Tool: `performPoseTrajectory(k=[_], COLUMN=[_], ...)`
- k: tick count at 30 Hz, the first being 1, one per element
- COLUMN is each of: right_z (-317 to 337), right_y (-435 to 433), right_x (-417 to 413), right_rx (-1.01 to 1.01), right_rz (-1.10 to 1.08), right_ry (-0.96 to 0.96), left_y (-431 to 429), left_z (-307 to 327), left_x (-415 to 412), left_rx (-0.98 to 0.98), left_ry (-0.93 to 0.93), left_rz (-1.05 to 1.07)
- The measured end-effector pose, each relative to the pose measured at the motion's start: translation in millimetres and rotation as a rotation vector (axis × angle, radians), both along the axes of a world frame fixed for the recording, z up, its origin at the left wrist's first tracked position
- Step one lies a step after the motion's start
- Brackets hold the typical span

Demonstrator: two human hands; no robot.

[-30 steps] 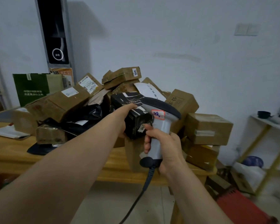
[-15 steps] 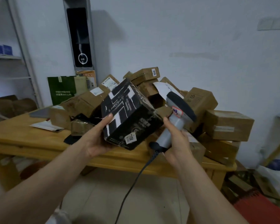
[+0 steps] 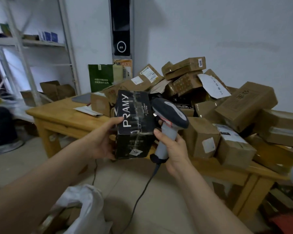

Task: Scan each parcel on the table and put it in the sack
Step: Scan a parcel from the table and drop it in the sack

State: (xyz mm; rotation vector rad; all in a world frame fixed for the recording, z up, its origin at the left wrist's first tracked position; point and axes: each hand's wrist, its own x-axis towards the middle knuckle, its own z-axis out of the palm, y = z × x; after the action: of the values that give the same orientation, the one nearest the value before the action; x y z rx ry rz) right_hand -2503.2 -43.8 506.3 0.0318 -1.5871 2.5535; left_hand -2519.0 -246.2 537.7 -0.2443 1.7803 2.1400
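Observation:
My left hand [image 3: 101, 141] grips a black box [image 3: 134, 125] with white "PRAMY" lettering, held in the air in front of the wooden table [image 3: 57, 114]. My right hand [image 3: 172, 149] grips the grey handle of a barcode scanner [image 3: 169, 120], whose dark head sits right beside the box's upper right side. The scanner's cable hangs down toward the floor. A white sack [image 3: 85, 206] lies open on the floor at the bottom left, with brown parcels visible inside. A heap of brown cardboard parcels [image 3: 201, 102] covers the table behind the box.
A white metal shelving rack [image 3: 34, 48] stands at the left with cardboard boxes under it. A green paper bag [image 3: 101, 78] leans against the wall behind the table. A dark panel [image 3: 121, 26] hangs on the wall. Red and brown items lie under the table's right end.
My left hand has pulled the black box off the pile, toward me and leftward, turning it so the lettered face shows. The scanner stayed beside it. The view swung left; the sack appeared.

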Motion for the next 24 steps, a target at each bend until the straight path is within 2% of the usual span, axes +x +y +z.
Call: performPoseTrajectory(k=[4,10,16,20,24], right_z=[-9.6,-20.4,-16.1,-15.6,-21.2], right_y=[-3.4,-12.0,-13.6,-14.9,-11.0], right_x=[-6.1,-5.2,-10.9,-16.9,-13.2], right_rx=[0.018,-0.025,-0.015,-0.011,0.109], right_rz=[-0.009,0.119,0.129,0.068,-0.052], right_ry=[-0.12,-0.174,-0.161,-0.161,-0.099], left_y=[-18.4,-17.6,-20.1,-22.9,-37.3], left_z=[-9.6,-19.7,-22.1,-27.3,-26.3], left_x=[3.3,3.1,1.6,3.2,0.8], left_rx=[0.375,0.491,0.495,0.482,0.184], left_ry=[-0.141,-0.157,-0.159,-0.083,-0.011], left_rz=[0.015,0.043,0.046,-0.005,0.146])
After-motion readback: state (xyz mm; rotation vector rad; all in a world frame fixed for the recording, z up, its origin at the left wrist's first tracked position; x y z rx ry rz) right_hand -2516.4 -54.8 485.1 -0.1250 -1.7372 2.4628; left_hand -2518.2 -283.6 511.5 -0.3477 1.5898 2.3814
